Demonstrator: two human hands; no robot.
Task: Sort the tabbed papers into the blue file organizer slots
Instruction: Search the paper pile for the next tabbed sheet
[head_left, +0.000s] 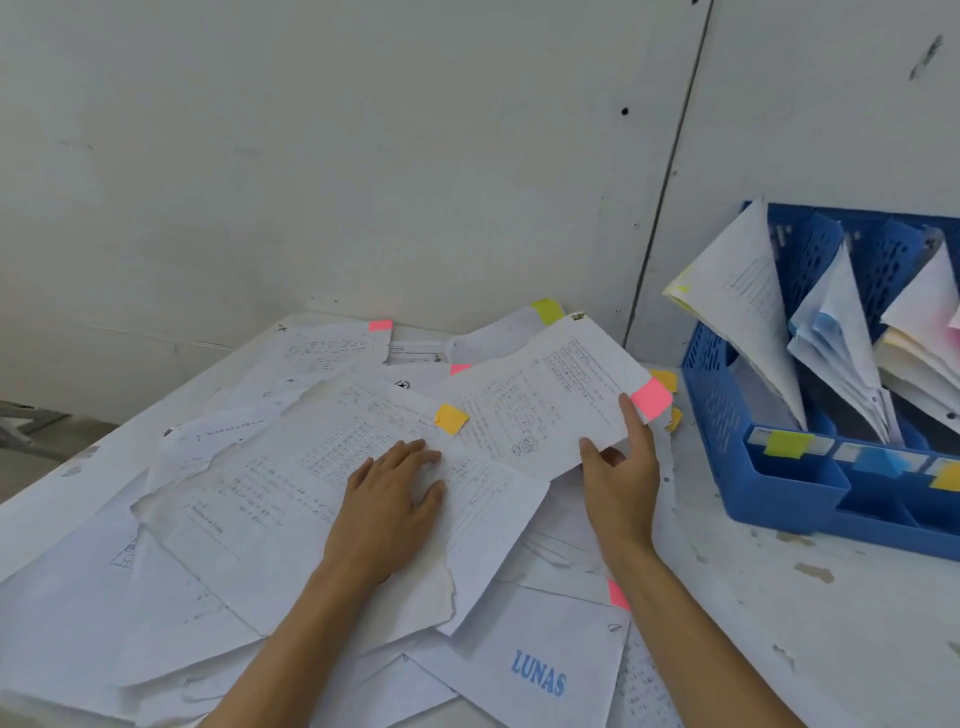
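In the head view, your right hand (621, 467) pinches the near right corner of a sheet (540, 395), thumb on top and index finger lying along the edge just below its pink tab (652, 397). The sheet is raised a little off the pile (291, 499), which lies on the table (779, 623). Your left hand (395, 499) rests flat on the pile with fingers spread, holding nothing.

The sheet is a single page, so it is likely light, limp and easy to crease. Held by one corner, it will probably droop and may drag its neighbours along. Keep the left palm pressing the pile. Take hold near the tabbed edge, not on the tab itself, which may peel off.

The organizer (717, 395) stands to the right, well apart from the pile. Its slots already hold leaning papers, and the pink-tinted ones sit in the rightmost slot in view. Feed the sheet in edge first, supporting it so it does not buckle.
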